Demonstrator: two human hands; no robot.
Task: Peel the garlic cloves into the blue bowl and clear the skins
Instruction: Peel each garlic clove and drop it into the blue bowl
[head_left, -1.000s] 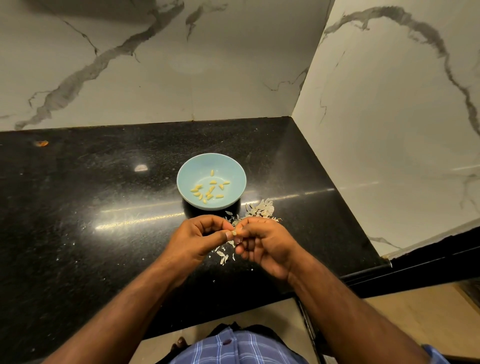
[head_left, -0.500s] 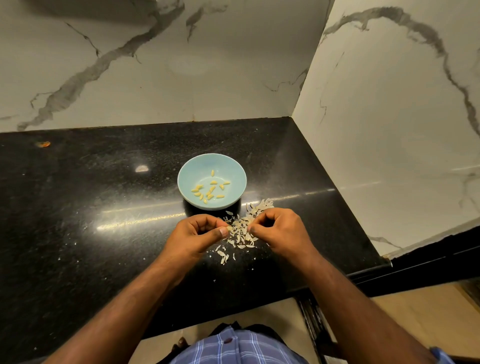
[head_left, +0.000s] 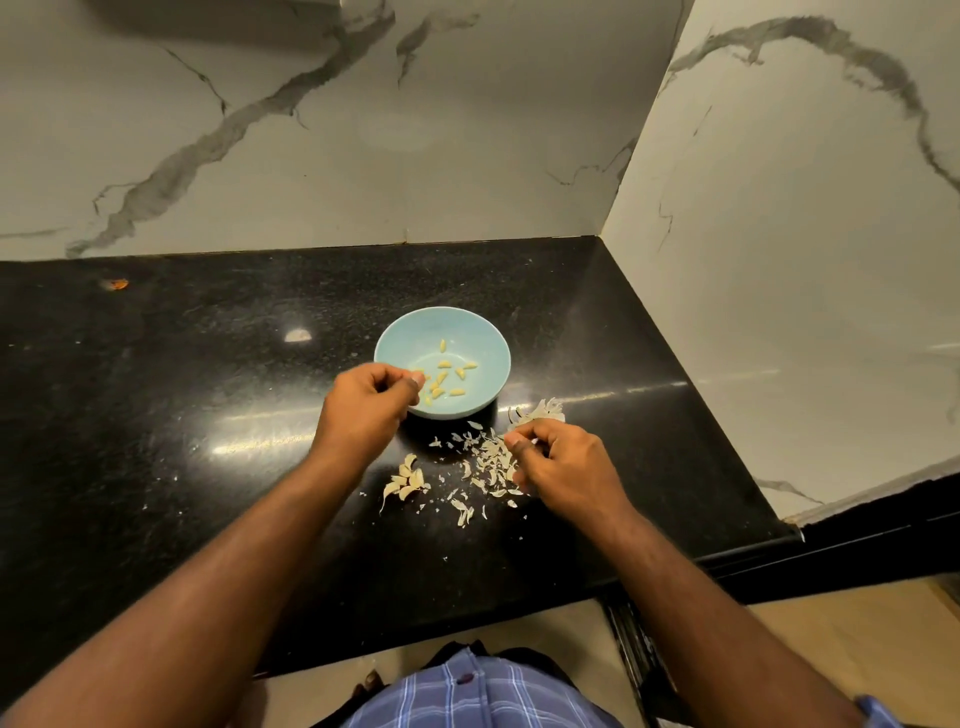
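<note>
Two hands are at work, and they have parted since a second ago, when they met over the scraps to strip one clove. The left hand (head_left: 370, 402) has moved up to the near-left rim of the small pale-blue ceramic bowl (head_left: 485, 340), its fingers curled with thumb against forefinger; whether it still pinches a clove or has just let one go I cannot tell, as the fingertips hide it. The right hand (head_left: 563, 460) has dropped to the table, fingers curled down among the loose papery white garlic skins (head_left: 485, 460), seemingly pinching a piece of skin, though this is too small to confirm. About a dozen peeled yellow garlic cloves (head_left: 444, 376) lie in the bottom of the bowl. A small cluster of unpeeled cloves (head_left: 406, 483) sits on the glossy black stone table (head_left: 156, 415), just in front of the left forearm and left of the scattered skins; a larger tuft of husk (head_left: 540, 410) lies just beyond the right hand, near the bowl. By my reading, one more clove is being delivered, so peeling moves forward, yet the remaining cluster and the uncollected skins mean both parts of the task are unfinished.
</note>
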